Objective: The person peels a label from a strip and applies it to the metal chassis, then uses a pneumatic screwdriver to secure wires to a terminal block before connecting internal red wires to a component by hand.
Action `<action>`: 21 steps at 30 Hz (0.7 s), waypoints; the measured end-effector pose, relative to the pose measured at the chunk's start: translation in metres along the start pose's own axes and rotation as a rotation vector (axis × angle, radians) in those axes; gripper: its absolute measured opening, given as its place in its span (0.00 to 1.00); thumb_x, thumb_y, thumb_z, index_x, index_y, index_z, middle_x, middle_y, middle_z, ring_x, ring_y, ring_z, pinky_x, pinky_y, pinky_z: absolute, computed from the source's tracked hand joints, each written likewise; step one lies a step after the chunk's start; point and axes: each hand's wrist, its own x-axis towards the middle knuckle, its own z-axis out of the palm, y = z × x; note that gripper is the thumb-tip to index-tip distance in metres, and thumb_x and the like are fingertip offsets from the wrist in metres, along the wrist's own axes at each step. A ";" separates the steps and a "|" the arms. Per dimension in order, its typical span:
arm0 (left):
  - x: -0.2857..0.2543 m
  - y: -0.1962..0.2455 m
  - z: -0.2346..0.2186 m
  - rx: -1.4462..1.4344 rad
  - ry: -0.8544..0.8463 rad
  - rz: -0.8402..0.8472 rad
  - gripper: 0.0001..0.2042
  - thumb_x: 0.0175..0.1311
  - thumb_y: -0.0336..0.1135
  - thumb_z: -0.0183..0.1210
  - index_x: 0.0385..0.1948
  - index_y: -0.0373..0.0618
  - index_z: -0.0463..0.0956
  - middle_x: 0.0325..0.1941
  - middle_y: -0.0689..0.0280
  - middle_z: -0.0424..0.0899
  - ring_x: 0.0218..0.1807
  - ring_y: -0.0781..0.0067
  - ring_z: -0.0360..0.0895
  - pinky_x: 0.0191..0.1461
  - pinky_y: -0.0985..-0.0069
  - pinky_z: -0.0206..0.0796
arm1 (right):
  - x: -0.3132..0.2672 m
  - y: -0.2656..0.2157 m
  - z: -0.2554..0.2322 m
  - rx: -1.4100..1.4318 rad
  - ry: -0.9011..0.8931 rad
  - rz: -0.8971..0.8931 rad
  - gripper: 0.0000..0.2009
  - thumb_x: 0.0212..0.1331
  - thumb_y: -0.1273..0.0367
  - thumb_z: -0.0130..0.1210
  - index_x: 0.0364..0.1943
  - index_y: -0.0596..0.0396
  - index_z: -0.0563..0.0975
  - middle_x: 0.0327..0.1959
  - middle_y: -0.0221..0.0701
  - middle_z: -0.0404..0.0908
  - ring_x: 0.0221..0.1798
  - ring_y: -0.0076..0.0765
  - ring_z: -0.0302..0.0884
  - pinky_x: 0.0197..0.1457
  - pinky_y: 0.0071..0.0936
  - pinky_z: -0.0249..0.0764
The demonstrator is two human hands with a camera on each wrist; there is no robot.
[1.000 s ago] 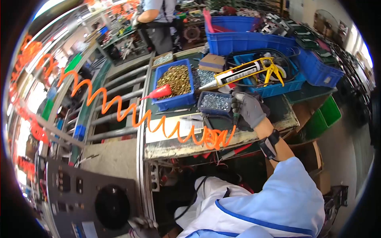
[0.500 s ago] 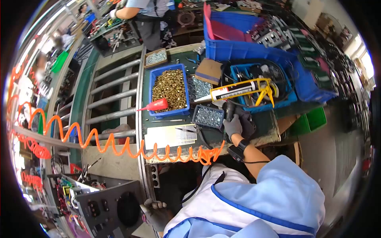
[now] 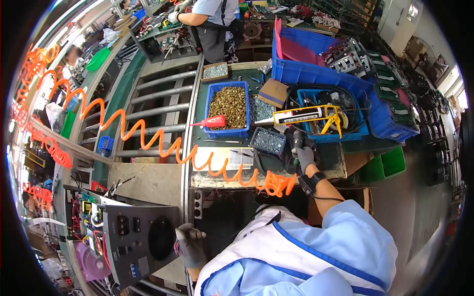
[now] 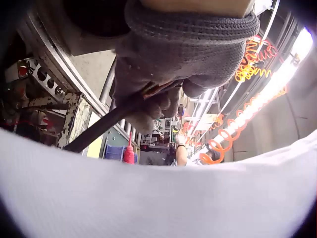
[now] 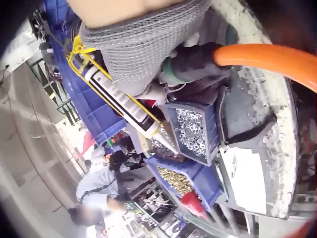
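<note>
Gripping the dark, hose-fed tool (image 3: 297, 137), the right hand (image 3: 305, 157) sits right of centre in the head view, gloved fingers curled round its body. Its long axis runs nearly up and down that frame: dark head uppermost, green-banded end below, where the orange hose (image 5: 267, 55) joins it. The small tray of washers (image 5: 210, 131) is just left of the head; the caulking gun (image 3: 301, 116) lies across above. The relation that matters, I judge, is with the dark panel unit (image 3: 139, 242) at lower left: the tool is well apart from it, with its head toward the top of the frame. The left hand (image 3: 191, 242) is the nearer one, just beside the unit's right edge; contact cannot be told. Its fingers look loosely bent; in the left wrist view a dark strip (image 4: 104, 121) crosses near them, and whether they hold it is unclear.
</note>
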 end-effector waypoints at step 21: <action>0.100 -0.061 0.037 0.804 -0.680 0.609 0.14 0.61 0.38 0.49 0.44 0.42 0.73 0.45 0.61 0.75 0.47 0.71 0.72 0.53 0.73 0.63 | -0.260 -0.118 0.027 0.081 -1.211 0.246 0.16 0.45 0.66 0.52 0.39 0.59 0.71 0.23 0.32 0.72 0.25 0.26 0.69 0.27 0.19 0.65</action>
